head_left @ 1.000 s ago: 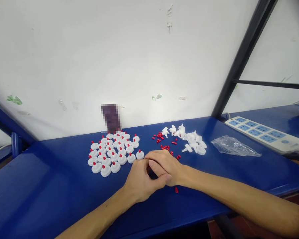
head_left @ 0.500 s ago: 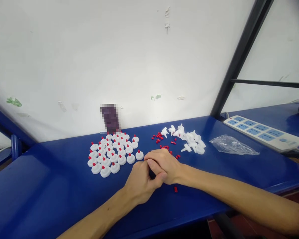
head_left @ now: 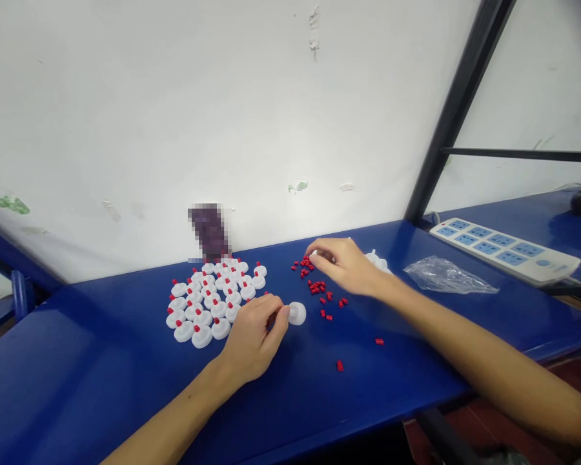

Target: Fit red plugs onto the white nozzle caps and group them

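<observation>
My left hand [head_left: 257, 332] is closed, pinching a white nozzle cap [head_left: 297, 314] whose round base points right; its narrow tip is hidden by the fingers. To the left stand several white nozzle caps with red tips [head_left: 202, 336], close together on the blue table. My right hand [head_left: 341, 261] reaches over the small red tip caps [head_left: 317, 287], thumb and fingers curved and apart. A bit of white plastic shows between them, apparently a nozzle cap lying there. More bare white nozzle caps [head_left: 378, 261] are partly hidden behind this hand.
A clear plastic bag [head_left: 448, 276] lies to the right, before a long power strip [head_left: 506, 250]. Loose red tip caps lie nearer the front. A blurred dark object [head_left: 210, 231] leans against the wall. A black metal post [head_left: 445, 123] rises at the back right.
My hands, together before, have parted. The left now shows a white nozzle cap in its pinch; the right has moved up to the red tip caps. Another red tip cap shows at the front right.
</observation>
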`<state>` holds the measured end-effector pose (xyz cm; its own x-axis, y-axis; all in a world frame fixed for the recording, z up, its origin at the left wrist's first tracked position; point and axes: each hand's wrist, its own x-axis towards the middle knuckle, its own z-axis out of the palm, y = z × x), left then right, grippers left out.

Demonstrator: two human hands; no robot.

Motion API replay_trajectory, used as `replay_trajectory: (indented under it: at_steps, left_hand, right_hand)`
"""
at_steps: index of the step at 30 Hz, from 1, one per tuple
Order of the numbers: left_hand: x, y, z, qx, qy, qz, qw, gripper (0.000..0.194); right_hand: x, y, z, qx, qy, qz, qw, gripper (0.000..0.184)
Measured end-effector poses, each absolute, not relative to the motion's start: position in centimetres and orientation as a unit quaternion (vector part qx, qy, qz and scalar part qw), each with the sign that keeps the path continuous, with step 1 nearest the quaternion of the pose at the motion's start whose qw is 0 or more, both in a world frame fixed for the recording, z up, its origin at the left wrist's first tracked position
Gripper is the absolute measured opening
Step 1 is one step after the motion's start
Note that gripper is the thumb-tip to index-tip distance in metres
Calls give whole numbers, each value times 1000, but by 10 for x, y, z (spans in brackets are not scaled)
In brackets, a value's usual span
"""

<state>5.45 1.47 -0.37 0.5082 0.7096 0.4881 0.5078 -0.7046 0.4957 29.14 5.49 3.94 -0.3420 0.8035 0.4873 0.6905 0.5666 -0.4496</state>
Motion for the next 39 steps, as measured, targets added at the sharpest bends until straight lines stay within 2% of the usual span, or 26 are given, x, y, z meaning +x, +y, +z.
replay_trajectory:
  at_steps: [2,6,9,13,16,18,21,23,28,30,39]
  left_hand:
    - [52,16,-3,873,369,305,93,34]
    - [52,18,-8,880,418,227,-14,31]
    - [51,20,-11,855,476,197,-62,25]
    - [47,23,-13,825,505,193,-165,18]
    - [46,20,-12,843,439,236,-202,17]
    - [50,12,-10,889,343,257,-164,15]
    - [62,-3,-7,953,197,214,-87,17]
    - [71,-12,-6,964,165,189,-90,18]
    - [82,-17,-9,972,162,158,-54,20]
    - [82,-15,-12,974,166,153,-26,19]
    - [71,-5,-15,940,224,207,152,15]
  right_hand:
    - [320,61,55,-531,-823,59,195,26]
    - [362,64,71,-590,-797,134,-1,48]
    - [370,65,70,-590,-781,190,-75,47]
    - [365,66,66,-588,-777,203,-100,43]
    - [361,63,70,-578,-786,202,-85,39]
    - [360,58,74,-558,-799,213,-69,38]
    - [355,50,79,-523,-815,245,-46,36]
    - [349,49,77,-505,-829,243,-2,34]
    - [327,54,61,-504,-829,106,217,30]
    - [318,57,55,-489,-825,66,277,27]
    - [296,60,31,-386,-843,144,347,21]
